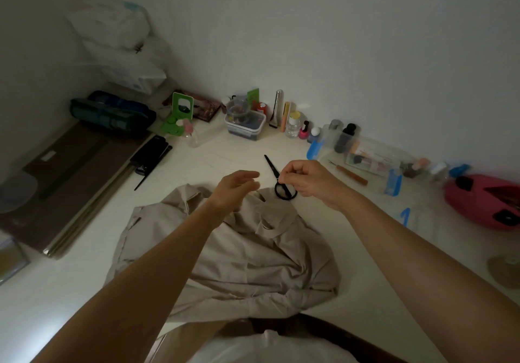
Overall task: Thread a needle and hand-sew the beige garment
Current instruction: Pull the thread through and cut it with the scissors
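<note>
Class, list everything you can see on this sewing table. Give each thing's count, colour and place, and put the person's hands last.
garment: one, beige, crumpled on the near middle of the table
scissors: one pair, black, just beyond the garment
tool: one, brown handle, right of the scissors
lidded tub: one, clear, by the back wall
mirror stand: one, green, left of the tub
pouch: one, dark, far left
case: one, pink, right edge
table: one, cream
left hand: open, above the garment
right hand: fingertips pinched together; what they hold is too small to see
</note>
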Motion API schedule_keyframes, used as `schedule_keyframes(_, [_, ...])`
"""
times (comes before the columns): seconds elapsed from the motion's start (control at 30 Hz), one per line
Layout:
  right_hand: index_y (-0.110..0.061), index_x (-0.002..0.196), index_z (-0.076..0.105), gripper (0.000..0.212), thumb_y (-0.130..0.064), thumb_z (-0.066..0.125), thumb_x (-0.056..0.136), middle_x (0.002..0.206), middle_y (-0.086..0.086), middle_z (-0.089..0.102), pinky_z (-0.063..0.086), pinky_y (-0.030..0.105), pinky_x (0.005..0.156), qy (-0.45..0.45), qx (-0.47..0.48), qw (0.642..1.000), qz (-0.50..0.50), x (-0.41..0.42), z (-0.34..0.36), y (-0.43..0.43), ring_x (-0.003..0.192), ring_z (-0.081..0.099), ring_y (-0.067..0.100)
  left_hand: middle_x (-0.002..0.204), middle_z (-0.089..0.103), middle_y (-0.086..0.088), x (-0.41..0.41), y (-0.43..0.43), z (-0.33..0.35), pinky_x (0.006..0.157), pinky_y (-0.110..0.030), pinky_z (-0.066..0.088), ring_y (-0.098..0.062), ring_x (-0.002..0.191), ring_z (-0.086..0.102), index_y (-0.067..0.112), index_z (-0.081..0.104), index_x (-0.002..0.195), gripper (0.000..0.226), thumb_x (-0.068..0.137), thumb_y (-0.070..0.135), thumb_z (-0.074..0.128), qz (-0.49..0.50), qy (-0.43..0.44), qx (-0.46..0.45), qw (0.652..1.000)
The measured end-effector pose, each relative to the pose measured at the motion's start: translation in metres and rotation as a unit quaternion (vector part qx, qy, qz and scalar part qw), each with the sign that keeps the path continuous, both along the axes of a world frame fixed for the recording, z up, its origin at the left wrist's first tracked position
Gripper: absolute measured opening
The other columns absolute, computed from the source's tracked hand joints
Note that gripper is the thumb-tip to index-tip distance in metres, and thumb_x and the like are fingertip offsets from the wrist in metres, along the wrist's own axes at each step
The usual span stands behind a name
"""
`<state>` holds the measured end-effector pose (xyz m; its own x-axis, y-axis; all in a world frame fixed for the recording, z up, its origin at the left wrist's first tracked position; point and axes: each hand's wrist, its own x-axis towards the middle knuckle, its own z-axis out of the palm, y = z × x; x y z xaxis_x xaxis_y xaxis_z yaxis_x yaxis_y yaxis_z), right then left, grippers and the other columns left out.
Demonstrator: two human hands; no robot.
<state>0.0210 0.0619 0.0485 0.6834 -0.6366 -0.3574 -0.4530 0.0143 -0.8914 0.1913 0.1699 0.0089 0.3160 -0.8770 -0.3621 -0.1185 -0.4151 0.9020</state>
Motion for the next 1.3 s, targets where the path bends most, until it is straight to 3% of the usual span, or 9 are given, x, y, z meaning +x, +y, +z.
schedule_keyframes(0.13, [-0.009, 0.089, 0.064, 0.007, -0.009, 0.06, 0.095, 0.043, -0.023, 0.051, 0.033, 0.006, 0.042, 0.014, -0.013, 1.0, 0.01, 0.002, 0.004, 0.001, 0.041, 0.047, -0.008, 0.127, 0.057, 0.007, 0.008, 0.006, -0.006, 0.088, -0.016, 0.039, -0.008, 0.119, 0.049, 0.023, 0.062, 0.121, 0.034, 0.092, 0.009, 0.053, 0.029, -0.131, -0.076, 0.988])
schedule_keyframes(0.23, [-0.011, 0.088, 0.065, 0.007, -0.011, 0.061, 0.094, 0.044, -0.023, 0.051, 0.034, 0.005, 0.044, 0.029, -0.034, 0.999, 0.019, 0.006, 0.005, 0.0, 0.043, 0.048, -0.009, 0.116, 0.066, 0.005, -0.006, -0.003, 0.01, 0.094, -0.013, 0.043, -0.002, 0.11, 0.058, 0.017, 0.06, 0.123, 0.036, 0.093, 0.002, 0.049, -0.041, -0.091, -0.131, 0.986])
schedule_keyframes(0.33, [-0.011, 0.089, 0.067, 0.007, -0.011, 0.062, 0.094, 0.042, -0.021, 0.049, 0.032, 0.007, 0.043, 0.04, -0.043, 0.998, 0.022, 0.008, 0.002, -0.002, 0.04, 0.045, -0.006, 0.103, 0.07, -0.005, -0.016, -0.014, 0.02, 0.087, -0.022, 0.053, -0.011, 0.092, 0.067, 0.012, 0.055, 0.129, 0.037, 0.094, 0.001, 0.045, -0.094, 0.025, -0.087, 0.991])
schedule_keyframes(0.47, [-0.008, 0.092, 0.068, 0.007, -0.013, 0.063, 0.093, 0.042, -0.021, 0.049, 0.031, 0.007, 0.042, 0.048, -0.043, 0.998, 0.015, 0.01, -0.001, -0.006, 0.04, 0.044, -0.006, 0.084, 0.064, -0.005, -0.015, -0.018, 0.016, 0.059, -0.019, 0.046, -0.008, 0.062, 0.052, 0.01, 0.062, 0.116, 0.028, 0.093, 0.001, 0.049, -0.056, 0.036, -0.042, 0.997])
schedule_keyframes(0.7, [-0.012, 0.088, 0.068, 0.012, -0.021, 0.063, 0.094, 0.049, -0.016, 0.053, 0.035, 0.012, 0.047, 0.064, 0.009, 0.998, 0.012, 0.014, -0.015, -0.014, 0.043, 0.046, -0.003, 0.07, 0.06, 0.007, -0.01, -0.025, 0.005, 0.056, -0.01, 0.039, 0.001, 0.057, 0.05, 0.009, 0.069, 0.091, 0.006, 0.089, 0.013, 0.065, -0.03, -0.08, -0.01, 0.996])
schedule_keyframes(0.8, [-0.009, 0.093, 0.068, 0.029, -0.031, 0.051, 0.101, 0.077, 0.005, 0.067, 0.052, 0.025, 0.065, 0.074, 0.047, 0.995, -0.049, 0.017, -0.029, -0.024, 0.064, 0.06, 0.01, 0.07, 0.061, 0.006, -0.006, -0.022, 0.001, 0.053, -0.01, 0.038, 0.005, 0.05, 0.051, 0.008, 0.07, 0.089, 0.005, 0.089, 0.011, 0.066, 0.003, -0.053, -0.009, 0.999])
schedule_keyframes(0.93, [0.003, 0.101, 0.065, 0.026, -0.013, 0.045, 0.101, 0.101, 0.021, 0.069, 0.056, 0.04, 0.088, 0.16, -0.057, 0.979, -0.113, 0.026, -0.062, -0.038, 0.091, 0.067, 0.028, 0.071, 0.061, -0.001, 0.001, -0.017, -0.001, 0.055, -0.018, 0.04, -0.004, 0.053, 0.048, 0.005, 0.07, 0.089, 0.006, 0.088, 0.009, 0.065, 0.049, 0.02, -0.009, 0.999])
schedule_keyframes(1.07, [0.001, 0.103, 0.062, 0.023, -0.018, 0.051, 0.099, 0.105, 0.019, 0.065, 0.047, 0.031, 0.079, 0.313, -0.156, 0.937, -0.024, 0.04, -0.091, -0.029, 0.104, 0.063, 0.034, 0.074, 0.063, -0.002, 0.008, -0.011, -0.003, 0.057, -0.018, 0.044, -0.002, 0.055, 0.05, 0.006, 0.07, 0.089, 0.005, 0.088, 0.008, 0.065, 0.071, 0.045, -0.009, 0.996])
schedule_keyframes(1.3, [-0.001, 0.105, 0.063, 0.027, -0.026, 0.062, 0.095, 0.109, 0.016, 0.067, 0.045, 0.03, 0.074, 0.356, -0.199, 0.912, -0.036, 0.034, -0.116, -0.023, 0.101, 0.064, 0.031, 0.068, 0.062, 0.004, 0.017, -0.007, -0.003, 0.056, -0.014, 0.044, 0.004, 0.053, 0.051, 0.002, 0.069, 0.093, 0.008, 0.089, 0.008, 0.065, 0.088, 0.068, -0.006, 0.994])
